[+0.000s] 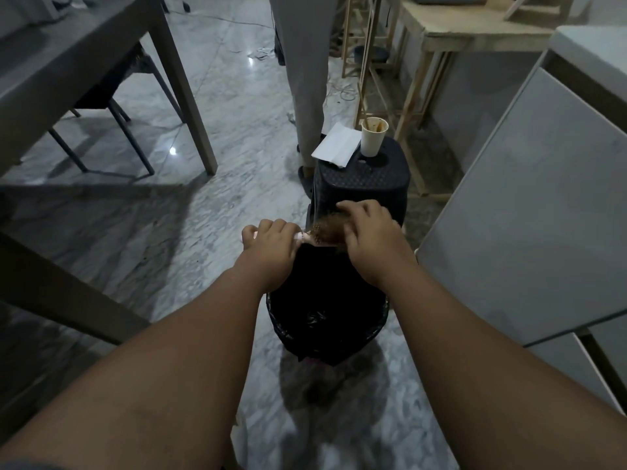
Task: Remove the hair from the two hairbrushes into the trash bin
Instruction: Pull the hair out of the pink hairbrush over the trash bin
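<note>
The left hand gripped the hairbrush and the right hand pinched its matted hair, with the trash bin at six o'clock; most removal seemingly remained.

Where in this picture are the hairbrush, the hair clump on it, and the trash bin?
hairbrush (303,236), head view, pink neck of its handle.
hair clump (327,228), head view, middle of the brown tuft.
trash bin (339,351), head view, front outer wall.
</note>
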